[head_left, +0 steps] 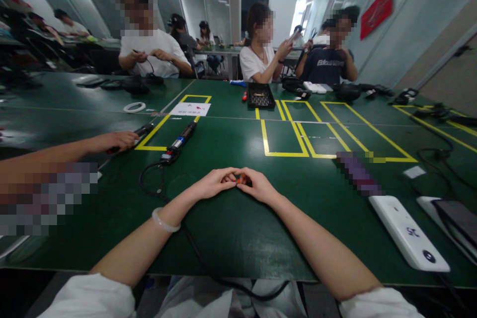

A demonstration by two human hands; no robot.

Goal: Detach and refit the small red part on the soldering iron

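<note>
My left hand [216, 183] and my right hand [256, 185] meet over the near middle of the green table [238, 238]. Their fingers are curled and pressed together at the tips. Between them shows a small red-orange piece [238, 180], mostly hidden by the fingers, so its kind cannot be made out. Which hand bears its weight is not visible. Ahead and to the left of my hands lies an electric screwdriver [181, 141], its black cable looping back toward my left forearm.
A co-worker's hand [118, 142] rests on another dark tool at left. Farther back are a black tray [260, 97] of small parts, a red-handled tool [244, 96], a paper sheet [190, 109] and yellow tape outlines [286, 154]. A white power bank [408, 233] and a phone [358, 174] lie right.
</note>
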